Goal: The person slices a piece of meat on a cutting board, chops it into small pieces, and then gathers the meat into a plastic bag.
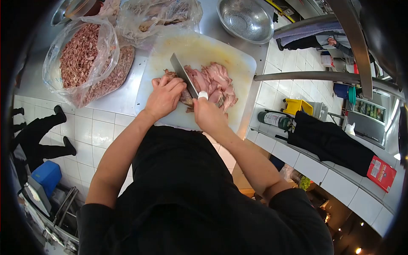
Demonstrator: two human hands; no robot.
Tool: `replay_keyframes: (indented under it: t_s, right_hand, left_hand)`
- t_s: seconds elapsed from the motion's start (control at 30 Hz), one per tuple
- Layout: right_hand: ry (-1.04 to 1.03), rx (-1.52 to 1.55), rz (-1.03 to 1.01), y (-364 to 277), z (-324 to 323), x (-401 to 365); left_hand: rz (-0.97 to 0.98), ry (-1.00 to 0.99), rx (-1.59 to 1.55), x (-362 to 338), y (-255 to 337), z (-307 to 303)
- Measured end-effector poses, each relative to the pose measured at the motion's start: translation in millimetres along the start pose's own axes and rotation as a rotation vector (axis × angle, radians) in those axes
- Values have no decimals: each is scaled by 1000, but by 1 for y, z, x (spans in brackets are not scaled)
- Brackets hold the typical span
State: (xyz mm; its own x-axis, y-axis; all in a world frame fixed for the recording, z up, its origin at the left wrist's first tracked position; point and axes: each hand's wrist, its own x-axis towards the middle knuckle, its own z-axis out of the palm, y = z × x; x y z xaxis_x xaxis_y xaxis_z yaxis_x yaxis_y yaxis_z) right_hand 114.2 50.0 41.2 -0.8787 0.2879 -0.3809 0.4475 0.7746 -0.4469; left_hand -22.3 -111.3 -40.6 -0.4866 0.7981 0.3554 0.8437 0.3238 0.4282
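Note:
My right hand [208, 114] is closed around the white handle of a cleaver [183, 75], whose broad blade stands on edge over the raw meat. Just left of the blade, my left hand [165, 96] presses with bent fingers on a darker piece of meat [186, 98], partly hidden under the fingers. To the right of the blade lies a pile of pale pink sliced meat [216, 80]. All of it rests on a large white cutting board [170, 44] with yellowish stains.
A clear bag of ground meat [80, 55] sits left of the board. Behind are another plastic bag [157, 17] and a metal colander [246, 19]. Metal rails [306, 76] run on the right. Other people's legs [46, 131] show at left; another person [323, 40] stands at upper right.

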Motion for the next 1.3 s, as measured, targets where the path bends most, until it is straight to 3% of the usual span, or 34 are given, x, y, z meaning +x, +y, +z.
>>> replay_keyframes:
  t_s: [0.13, 0.2, 0.3, 0.4, 0.53, 0.63, 0.73, 0.83, 0.9, 0.97, 1.0, 1.1, 1.17, 1.23, 1.3]
  right_hand:
    - [-8, 1, -52, -2, -47, -31]
    - [-109, -74, -13, -10, -70, -55]
    - [35, -222, -171, 6, -19, -49]
    - [64, 19, -37, -3, 8, 7]
    - [12, -20, -52, -14, -44, -18]
    - [-4, -97, -77, 0, -48, -57]
    - [30, -112, -58, 7, 10, -19]
    - [99, 31, -127, -6, -1, 16]
    - [104, 32, -154, -3, -22, 0]
    - [-91, -61, -53, -10, -56, -33]
    - [-94, -60, -49, -8, -49, -38]
    - [-51, -135, -98, -1, -12, -24]
    - [46, 38, -45, -7, 8, 12]
    - [82, 48, -99, 3, 4, 22]
    - [115, 50, -169, 9, -7, 27]
  left_hand:
    - [-18, -34, 26, -3, 5, 1]
    - [-11, -28, 19, -2, 6, -1]
    - [-11, -23, 23, -2, 4, 0]
    - [-20, -1, 2, -2, 5, 1]
    - [-21, -14, 6, -4, 4, -2]
    - [-7, -24, 8, -5, 4, -1]
    - [-32, -24, 20, -5, 3, 2]
    - [-39, 9, -16, -5, 2, 2]
    - [-39, 5, -19, -4, 2, -1]
    - [-49, -7, -32, -6, 4, -1]
    - [-53, -4, -36, -6, 4, -1]
    - [-88, -13, -61, 1, 1, -1]
    - [-110, -36, -79, -4, 7, -2]
    - [-105, 68, -137, 1, 11, -2]
    - [-121, 43, -185, 3, 19, -4]
